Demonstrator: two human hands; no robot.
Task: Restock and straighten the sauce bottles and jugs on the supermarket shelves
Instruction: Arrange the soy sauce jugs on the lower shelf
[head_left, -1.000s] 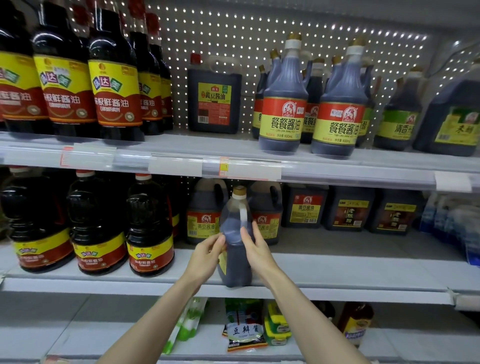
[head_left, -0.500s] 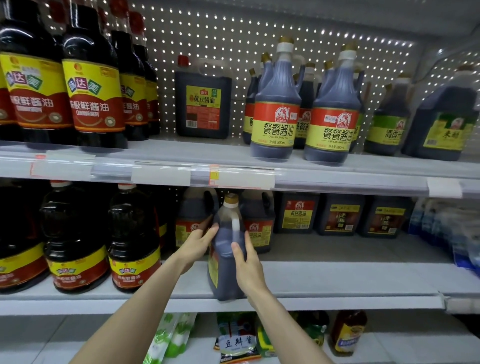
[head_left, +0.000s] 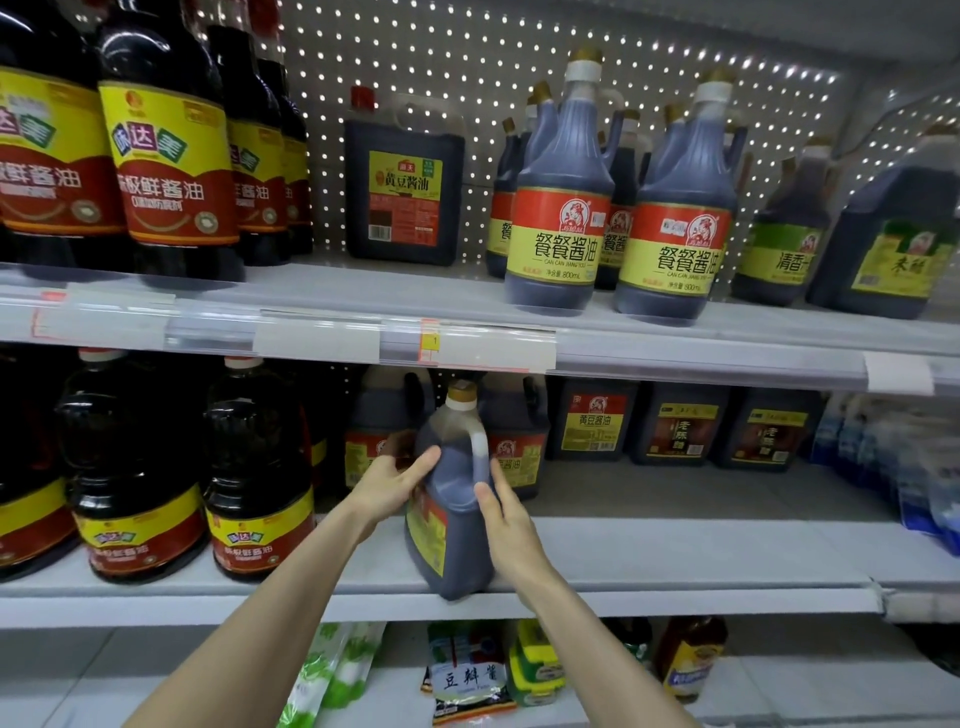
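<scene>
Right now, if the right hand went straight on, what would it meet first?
Probably the back jug with the red label, behind the held jug that the right hand grips; depth is unclear.

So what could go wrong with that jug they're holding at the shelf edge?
The jug sits right at the front lip of the middle shelf, its base seemingly overhanging; if the left hand or right hand lets go early, it could tip off. Its cap is close under the upper shelf rail, so lifting may knock it.
</scene>
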